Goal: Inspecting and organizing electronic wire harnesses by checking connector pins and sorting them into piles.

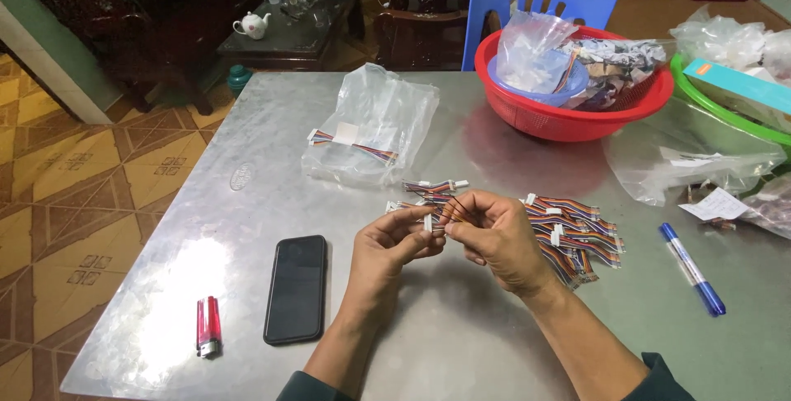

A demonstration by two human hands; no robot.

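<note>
I see my left hand and right hand meeting above the worktop, the fingers of both pinching one small coloured wire harness. A pile of similar harnesses lies just right; a phone lies left.

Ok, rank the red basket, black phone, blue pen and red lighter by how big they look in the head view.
1. red basket
2. black phone
3. blue pen
4. red lighter
The basket sits farther away, yet looks largest.
</note>
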